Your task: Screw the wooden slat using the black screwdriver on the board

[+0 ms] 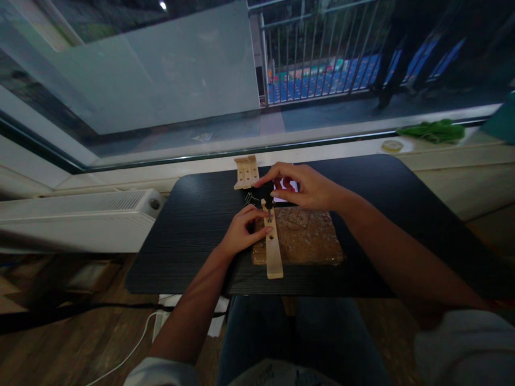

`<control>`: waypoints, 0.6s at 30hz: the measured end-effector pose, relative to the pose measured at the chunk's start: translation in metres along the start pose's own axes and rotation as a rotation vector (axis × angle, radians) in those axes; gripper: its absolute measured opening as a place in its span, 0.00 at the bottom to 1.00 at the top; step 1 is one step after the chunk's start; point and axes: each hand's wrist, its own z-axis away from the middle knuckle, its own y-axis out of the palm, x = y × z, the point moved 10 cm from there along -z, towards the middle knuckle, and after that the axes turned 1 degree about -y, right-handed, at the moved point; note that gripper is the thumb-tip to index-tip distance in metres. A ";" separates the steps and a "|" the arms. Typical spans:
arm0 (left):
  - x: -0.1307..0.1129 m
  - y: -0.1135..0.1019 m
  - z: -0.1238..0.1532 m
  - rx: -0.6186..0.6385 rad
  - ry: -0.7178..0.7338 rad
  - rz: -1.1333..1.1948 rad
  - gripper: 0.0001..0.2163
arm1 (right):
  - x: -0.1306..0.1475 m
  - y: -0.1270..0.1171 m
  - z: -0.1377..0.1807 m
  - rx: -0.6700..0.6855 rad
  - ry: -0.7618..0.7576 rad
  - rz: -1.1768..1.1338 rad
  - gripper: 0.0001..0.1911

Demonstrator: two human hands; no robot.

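Pressing a wooden strip (pixel 274 260) onto a brown block (pixel 308 238) on the black bench (pixel 189 230) with the left hand (pixel 240 231), grip spread. Pinching a black-handled screwdriver (pixel 265 194) in the right hand (pixel 311 187), pointed down at the strip. Beyond, by small metal pieces (pixel 249 198), then a drilled wooden piece (pixel 247 170).

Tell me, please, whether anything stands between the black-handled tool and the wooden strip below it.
Nothing visible does: the right hand holds the black-handled tool with its metal shaft pointing down at the wooden strip. The left hand reaches in from the side; whether the tip touches is too small to tell.
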 end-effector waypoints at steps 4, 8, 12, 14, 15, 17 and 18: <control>0.000 0.000 0.000 -0.003 -0.001 0.009 0.12 | -0.004 0.003 0.000 0.010 0.069 -0.083 0.13; 0.000 0.000 0.000 -0.002 0.002 0.016 0.12 | -0.005 0.005 0.000 0.001 0.067 -0.182 0.12; -0.001 -0.001 0.000 -0.009 0.011 0.019 0.12 | -0.003 0.005 -0.002 0.014 0.031 -0.139 0.16; -0.002 -0.001 0.000 -0.010 0.017 0.018 0.12 | -0.001 0.005 -0.002 0.017 0.014 -0.095 0.17; -0.002 -0.001 0.000 -0.011 0.019 0.019 0.12 | -0.001 0.005 -0.003 0.015 0.011 -0.078 0.16; -0.002 -0.001 0.000 -0.014 0.023 0.019 0.12 | -0.002 0.004 -0.003 0.002 0.017 -0.058 0.15; -0.002 -0.001 0.000 -0.016 0.023 0.017 0.11 | -0.003 0.003 -0.003 -0.008 0.021 -0.051 0.14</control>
